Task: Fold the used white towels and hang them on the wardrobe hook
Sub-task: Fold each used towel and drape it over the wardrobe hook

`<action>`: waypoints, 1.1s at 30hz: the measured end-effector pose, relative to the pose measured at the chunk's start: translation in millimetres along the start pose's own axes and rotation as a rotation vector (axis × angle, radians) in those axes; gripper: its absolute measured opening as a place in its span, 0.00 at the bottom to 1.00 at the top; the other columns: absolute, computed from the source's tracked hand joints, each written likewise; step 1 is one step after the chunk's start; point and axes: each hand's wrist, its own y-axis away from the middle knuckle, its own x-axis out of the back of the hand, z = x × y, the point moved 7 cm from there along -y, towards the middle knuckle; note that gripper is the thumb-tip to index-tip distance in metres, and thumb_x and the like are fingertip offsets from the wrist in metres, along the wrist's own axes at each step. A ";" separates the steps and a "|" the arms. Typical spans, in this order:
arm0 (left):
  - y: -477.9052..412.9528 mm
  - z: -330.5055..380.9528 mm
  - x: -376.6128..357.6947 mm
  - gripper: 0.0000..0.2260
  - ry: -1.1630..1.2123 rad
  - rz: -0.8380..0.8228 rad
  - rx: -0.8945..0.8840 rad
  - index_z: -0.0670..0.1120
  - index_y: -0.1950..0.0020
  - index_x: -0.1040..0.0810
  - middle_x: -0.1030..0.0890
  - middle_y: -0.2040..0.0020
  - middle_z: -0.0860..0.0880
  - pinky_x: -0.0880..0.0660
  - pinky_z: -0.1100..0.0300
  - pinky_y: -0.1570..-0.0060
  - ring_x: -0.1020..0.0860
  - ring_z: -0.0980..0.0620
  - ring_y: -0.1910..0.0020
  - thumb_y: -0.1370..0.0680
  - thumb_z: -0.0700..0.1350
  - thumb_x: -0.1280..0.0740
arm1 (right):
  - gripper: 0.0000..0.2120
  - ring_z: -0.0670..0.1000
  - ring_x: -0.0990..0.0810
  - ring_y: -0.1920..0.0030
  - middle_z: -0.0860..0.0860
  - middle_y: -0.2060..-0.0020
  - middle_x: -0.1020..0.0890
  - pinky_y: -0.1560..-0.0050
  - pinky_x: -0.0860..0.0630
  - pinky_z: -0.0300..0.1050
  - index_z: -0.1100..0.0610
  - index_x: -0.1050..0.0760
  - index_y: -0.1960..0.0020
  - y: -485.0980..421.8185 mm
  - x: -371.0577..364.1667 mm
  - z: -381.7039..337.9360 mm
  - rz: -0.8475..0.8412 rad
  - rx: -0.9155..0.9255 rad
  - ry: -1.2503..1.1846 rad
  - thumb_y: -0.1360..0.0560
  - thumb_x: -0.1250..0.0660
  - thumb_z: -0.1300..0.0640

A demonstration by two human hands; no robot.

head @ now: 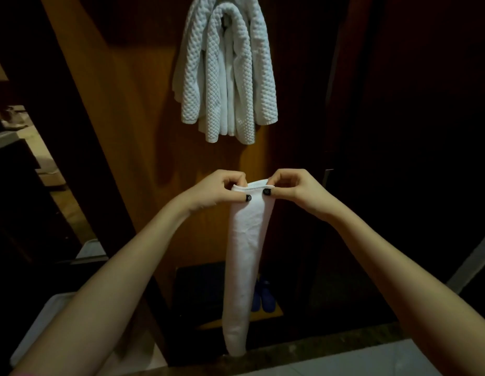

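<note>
A smooth white towel (pixel 242 256), folded into a long narrow strip, hangs straight down in front of me. My left hand (pixel 222 189) pinches its top left corner and my right hand (pixel 290 188) pinches its top right corner, the two hands close together. Above them, white waffle-textured towels (pixel 225 74) hang bunched on the wardrobe hook (pixel 225 21), which is mostly hidden by the cloth. The wooden wardrobe panel (pixel 133 109) stands behind everything.
A pair of blue shoes (pixel 263 297) sits on the wardrobe floor beside a dark mat (pixel 198 289). A white container (pixel 40 321) is at lower left. A dark open wardrobe section fills the right. A pale tiled floor edge (pixel 344 359) runs along the bottom.
</note>
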 end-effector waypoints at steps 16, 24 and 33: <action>17.4 -9.9 23.1 0.11 0.193 0.391 -0.012 0.48 0.57 0.27 0.22 0.74 0.54 0.30 0.70 0.74 0.27 0.63 0.74 0.26 0.33 0.30 | 0.08 0.47 0.21 0.65 0.51 0.67 0.19 0.61 0.24 0.40 0.58 0.24 0.63 -12.1 1.1 -8.1 0.157 0.023 0.073 0.28 0.27 0.65; 23.8 -23.5 -21.4 0.42 0.518 0.404 -0.115 0.61 0.24 0.49 0.28 0.30 0.47 0.22 0.60 0.50 0.22 0.53 0.39 0.28 0.36 0.28 | 0.06 0.48 0.24 0.66 0.51 0.66 0.20 0.66 0.26 0.39 0.57 0.23 0.59 -10.9 17.4 -20.9 0.268 0.098 -0.104 0.28 0.27 0.65; 15.3 1.3 -54.3 0.15 0.255 0.245 -0.164 0.50 0.48 0.18 0.16 0.50 0.60 0.27 0.70 0.48 0.20 0.62 0.45 0.24 0.32 0.34 | 0.07 0.46 0.24 0.71 0.52 0.67 0.23 0.68 0.25 0.37 0.57 0.24 0.57 -12.7 41.2 -10.4 0.368 -0.036 -0.486 0.26 0.31 0.67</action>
